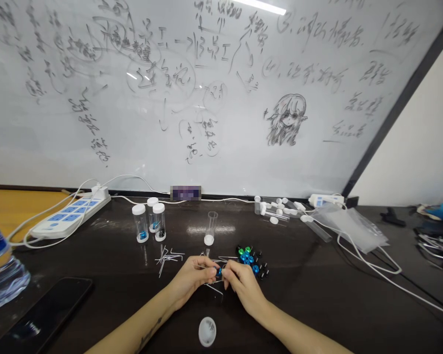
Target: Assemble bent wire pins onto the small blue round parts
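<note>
My left hand (197,274) is closed in a pinch around a small blue metal part (219,271). A thin line like a metal rod shows by its fingers. My right hand (243,282) meets it from the other side, fingertips closed at the same blue part; anything else in them is hidden. Bent hex keys (214,289) lie under and around the hands. Right of them is a pile of blue and green metal pieces (246,255) with black screws (264,271). Behind the hands an open clear tube (211,227) stands upright. Nearer me lies a white cap (207,332).
Capped tubes (140,224) holding small parts stand at left, behind more hex keys (164,258). A phone (44,314), water bottle (2,270) and power strip (72,215) line the left side. Loose tubes and caps (280,210), a plastic bag (350,228) and cables lie right.
</note>
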### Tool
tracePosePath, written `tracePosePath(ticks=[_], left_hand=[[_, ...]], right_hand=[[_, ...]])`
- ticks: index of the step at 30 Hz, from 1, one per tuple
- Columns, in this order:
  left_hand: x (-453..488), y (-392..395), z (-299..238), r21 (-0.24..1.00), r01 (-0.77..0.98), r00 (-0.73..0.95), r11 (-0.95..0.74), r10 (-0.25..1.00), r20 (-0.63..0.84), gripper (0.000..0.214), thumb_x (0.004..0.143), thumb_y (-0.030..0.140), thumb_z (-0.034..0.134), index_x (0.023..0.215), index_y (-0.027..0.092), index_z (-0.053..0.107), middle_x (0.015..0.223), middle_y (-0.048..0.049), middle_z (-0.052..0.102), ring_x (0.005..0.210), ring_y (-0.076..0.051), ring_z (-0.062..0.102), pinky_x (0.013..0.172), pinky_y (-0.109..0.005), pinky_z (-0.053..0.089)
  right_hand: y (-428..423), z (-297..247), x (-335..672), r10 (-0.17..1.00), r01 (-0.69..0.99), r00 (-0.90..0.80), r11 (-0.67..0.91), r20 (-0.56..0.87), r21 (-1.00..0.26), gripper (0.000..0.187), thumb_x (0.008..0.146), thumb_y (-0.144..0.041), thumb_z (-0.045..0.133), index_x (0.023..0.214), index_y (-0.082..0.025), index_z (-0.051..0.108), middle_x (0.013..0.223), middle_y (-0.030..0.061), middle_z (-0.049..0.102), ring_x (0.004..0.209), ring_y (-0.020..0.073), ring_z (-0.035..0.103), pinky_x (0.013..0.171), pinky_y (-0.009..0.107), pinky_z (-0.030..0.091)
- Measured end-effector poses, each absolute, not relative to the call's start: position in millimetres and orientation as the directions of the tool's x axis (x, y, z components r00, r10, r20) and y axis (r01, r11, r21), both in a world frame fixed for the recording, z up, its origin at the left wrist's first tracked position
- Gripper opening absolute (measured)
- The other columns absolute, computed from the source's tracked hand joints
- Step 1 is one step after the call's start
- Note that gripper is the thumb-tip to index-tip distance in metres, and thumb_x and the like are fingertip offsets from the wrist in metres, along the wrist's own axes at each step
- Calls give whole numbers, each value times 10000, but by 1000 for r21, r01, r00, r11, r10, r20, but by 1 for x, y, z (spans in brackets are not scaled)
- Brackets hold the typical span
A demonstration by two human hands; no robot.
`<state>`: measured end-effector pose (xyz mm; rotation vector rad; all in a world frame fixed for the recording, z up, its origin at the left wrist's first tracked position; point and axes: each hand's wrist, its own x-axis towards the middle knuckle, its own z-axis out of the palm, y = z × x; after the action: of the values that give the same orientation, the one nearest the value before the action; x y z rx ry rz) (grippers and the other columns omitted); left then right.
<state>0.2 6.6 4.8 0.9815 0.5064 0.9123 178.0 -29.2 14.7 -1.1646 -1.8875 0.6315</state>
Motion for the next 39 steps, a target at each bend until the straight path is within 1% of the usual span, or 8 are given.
tracePosePath(ticks=[2,5,8,13,21,26,32,39], left_hand=[[0,7,5,871,-426,541,243,840,30,111,678,167,755,766,110,719,663,-21,649,580,-76,548,611,-197,433],[1,7,5,869,-437,523,232,851,36,102,679,168,754,755,109,721,670,-28,654,600,-79,556,609,-187,429],[1,7,5,868,-442,520,226,853,43,97,679,166,754,749,108,721,666,-27,651,601,-80,558,604,-183,426],[1,7,4,872,-431,536,233,843,40,105,683,172,751,763,111,720,669,-27,649,584,-78,553,596,-185,426],[1,8,3,869,-436,528,234,848,36,118,676,190,758,760,116,721,664,-31,656,580,-77,547,608,-187,425],[1,6,5,872,-425,529,244,848,20,137,652,204,777,744,119,723,650,-26,647,582,-83,546,599,-192,419],[1,8,5,860,-446,526,250,850,25,141,650,203,778,747,116,723,644,-29,651,580,-81,546,600,-188,416],[0,7,5,867,-429,544,253,839,24,134,658,201,772,750,119,719,660,-26,648,575,-82,546,596,-197,420]], right_hand=[[-29,15,178,891,491,-254,453,376,-744,321,942,-243,467,633,-178,520,577,-39,514,550,118,479,566,215,349],[-30,12,177,879,496,-201,472,433,-729,90,851,-173,597,780,-190,544,696,-32,524,605,126,482,578,213,359],[-30,11,177,872,493,-181,480,455,-725,131,799,-127,641,831,-197,535,731,-33,515,605,125,473,574,212,364],[-29,15,178,891,494,-246,455,383,-741,199,890,-186,542,693,-191,512,625,-42,508,588,128,488,568,214,360],[-31,11,177,843,506,-241,532,481,-679,79,845,-148,591,823,-194,530,784,-13,539,621,127,482,589,221,374],[-29,15,178,882,534,-252,470,398,-703,300,932,-251,489,640,-182,499,606,-31,528,576,128,494,567,223,363],[-31,11,177,808,572,-260,570,528,-590,46,865,-211,584,835,-202,550,778,15,563,673,169,515,622,255,397],[-30,13,179,861,575,-278,504,426,-644,253,930,-238,495,680,-195,489,628,-27,536,593,137,510,590,232,377]])
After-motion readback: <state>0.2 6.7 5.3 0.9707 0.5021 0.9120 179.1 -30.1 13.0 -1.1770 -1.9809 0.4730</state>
